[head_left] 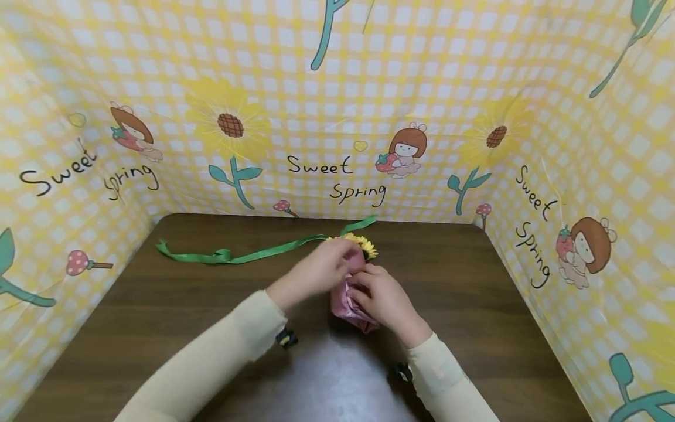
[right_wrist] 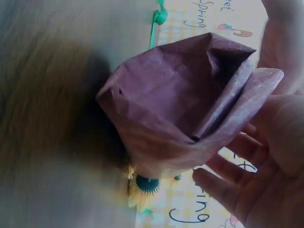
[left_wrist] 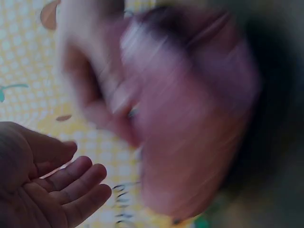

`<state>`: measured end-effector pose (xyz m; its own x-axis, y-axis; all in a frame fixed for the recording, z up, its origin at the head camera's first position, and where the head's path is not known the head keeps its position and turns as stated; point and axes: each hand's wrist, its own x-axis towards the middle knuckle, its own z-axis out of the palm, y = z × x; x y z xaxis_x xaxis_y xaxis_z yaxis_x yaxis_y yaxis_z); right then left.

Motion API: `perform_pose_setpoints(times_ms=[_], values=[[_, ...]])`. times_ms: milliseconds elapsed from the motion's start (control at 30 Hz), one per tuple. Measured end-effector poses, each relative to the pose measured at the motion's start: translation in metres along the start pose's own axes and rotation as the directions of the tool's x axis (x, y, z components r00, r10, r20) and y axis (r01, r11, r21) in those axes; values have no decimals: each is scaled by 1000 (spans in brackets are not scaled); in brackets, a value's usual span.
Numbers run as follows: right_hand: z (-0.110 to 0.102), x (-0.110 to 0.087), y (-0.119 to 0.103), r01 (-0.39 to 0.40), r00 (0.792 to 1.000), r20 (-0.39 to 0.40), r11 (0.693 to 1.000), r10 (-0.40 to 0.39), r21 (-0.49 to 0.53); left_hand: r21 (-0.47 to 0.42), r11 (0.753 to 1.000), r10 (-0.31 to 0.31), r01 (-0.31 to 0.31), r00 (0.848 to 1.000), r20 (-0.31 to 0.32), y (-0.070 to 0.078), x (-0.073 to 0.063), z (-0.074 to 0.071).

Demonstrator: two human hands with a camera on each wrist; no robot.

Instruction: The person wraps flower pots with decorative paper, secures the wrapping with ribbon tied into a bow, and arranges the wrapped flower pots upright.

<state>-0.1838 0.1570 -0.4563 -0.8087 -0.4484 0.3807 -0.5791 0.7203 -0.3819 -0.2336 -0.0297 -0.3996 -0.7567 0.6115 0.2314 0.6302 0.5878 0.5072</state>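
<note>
Pink wrapper (head_left: 345,302) at mid-table (head_left: 459,281), yellow flower (head_left: 371,251) at its far end. Right hand (head_left: 386,298): grip narrow, finger and thumb pinching the wrapper's side. Left hand (head_left: 327,264): grip loose, fingers gently bent beside wrapper; contact cannot be told. Green ribbon (head_left: 271,252) trails leftward from near flower.

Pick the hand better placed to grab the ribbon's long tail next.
Left, probably. The left hand is nearer the green ribbon's long tail, which trails off on its side. The right hand seems to pinch the pink wrapper and would have to reach across.
</note>
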Motion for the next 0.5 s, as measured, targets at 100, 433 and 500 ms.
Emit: perform_pose_setpoints(times_ms=[100,433,500], values=[[-2,-1,0,-37,999,-4,997,38,62,-20,1000,19,-19,1000,-5,-1,-25,21],[2,-1,-11,-90,995,57,949,76,301,129,991,-23,35,995,-101,10,-67,34],[2,0,-13,-88,995,66,943,70,322,155,987,-32,51,992,-118,14,-71,33]])
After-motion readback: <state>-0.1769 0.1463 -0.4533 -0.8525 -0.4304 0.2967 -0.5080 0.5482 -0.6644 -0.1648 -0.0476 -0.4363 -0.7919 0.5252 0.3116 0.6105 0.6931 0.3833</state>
